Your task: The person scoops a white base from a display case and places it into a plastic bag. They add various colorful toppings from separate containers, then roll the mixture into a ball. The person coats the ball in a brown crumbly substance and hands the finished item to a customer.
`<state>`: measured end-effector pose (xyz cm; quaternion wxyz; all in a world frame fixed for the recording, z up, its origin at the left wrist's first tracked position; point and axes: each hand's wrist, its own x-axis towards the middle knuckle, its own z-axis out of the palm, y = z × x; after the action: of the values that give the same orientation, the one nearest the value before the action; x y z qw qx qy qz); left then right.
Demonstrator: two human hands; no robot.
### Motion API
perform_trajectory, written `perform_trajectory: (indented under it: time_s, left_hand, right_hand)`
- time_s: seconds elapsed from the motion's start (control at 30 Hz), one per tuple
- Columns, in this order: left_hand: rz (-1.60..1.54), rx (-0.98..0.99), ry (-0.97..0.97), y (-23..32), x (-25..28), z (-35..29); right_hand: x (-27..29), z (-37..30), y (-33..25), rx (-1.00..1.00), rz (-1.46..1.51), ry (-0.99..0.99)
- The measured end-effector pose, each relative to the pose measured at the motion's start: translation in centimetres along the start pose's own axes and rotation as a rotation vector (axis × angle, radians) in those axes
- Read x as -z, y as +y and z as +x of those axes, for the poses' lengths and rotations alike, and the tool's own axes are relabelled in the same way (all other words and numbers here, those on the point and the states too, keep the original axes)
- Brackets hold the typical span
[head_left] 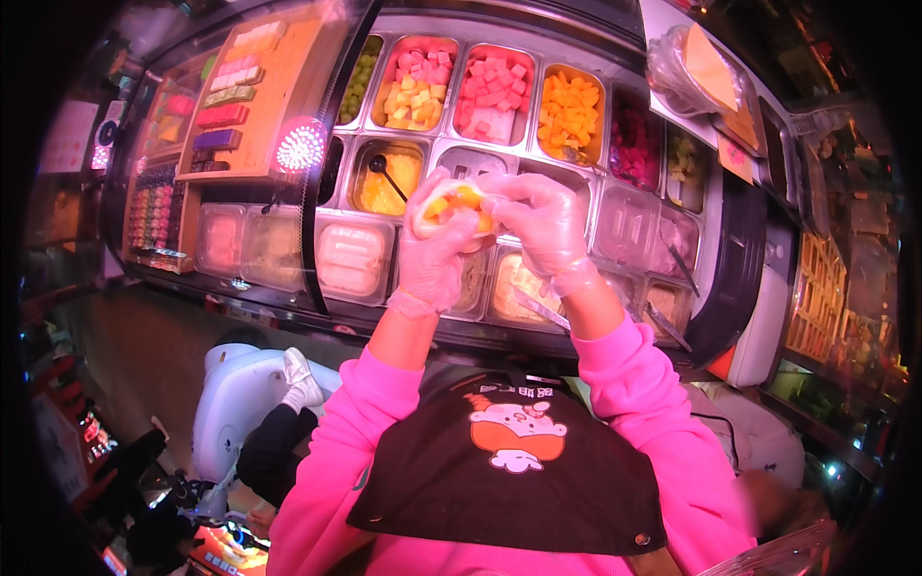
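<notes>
Both my hands wear clear plastic gloves and meet above the counter. In my left hand [429,264] rests a pale, soft-looking wrapper filled with yellow-orange fruit pieces [451,205]; the fingers curl around it from below and the left. My right hand [547,221] has its fingertips pinched together at the wrapper's right edge. Whether those fingers also hold a piece of fruit is hidden. Just left of the wrapper is a tub of yellow filling [379,195] with a black spoon in it. A tub of cream-coloured filling [512,298] lies below my right hand.
Along the far row stand tubs of pink cubes [494,91], orange mango-like pieces [569,115] and mixed yellow and pink cubes [415,91]. A wooden display board [274,82] is at the left. Plastic-wrapped discs [687,72] sit at the upper right. Spatulas [541,309] rest on the near tubs.
</notes>
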<state>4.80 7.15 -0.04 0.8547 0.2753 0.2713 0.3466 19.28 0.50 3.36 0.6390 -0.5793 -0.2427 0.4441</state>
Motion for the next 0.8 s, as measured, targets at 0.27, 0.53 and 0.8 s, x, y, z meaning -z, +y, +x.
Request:
perform_trajectory:
  time_s: [0.27, 0.53, 0.8]
  left_hand:
    - [-0.108, 0.010, -0.032, 1.0, 0.7, 0.2]
    - [-0.039, 0.125, 0.078, 1.1, 0.2, 1.1]
    - [-0.096, 0.209, 0.066, 2.0, -3.1, 1.6]
  right_hand:
    - [1.9, 1.0, -0.1, -0.099, 0.605, -0.124]
    - [2.4, 2.8, -2.1, -0.144, 0.242, -0.129]
    - [-0.4, -0.1, -7.3, 0.667, -0.637, -0.244]
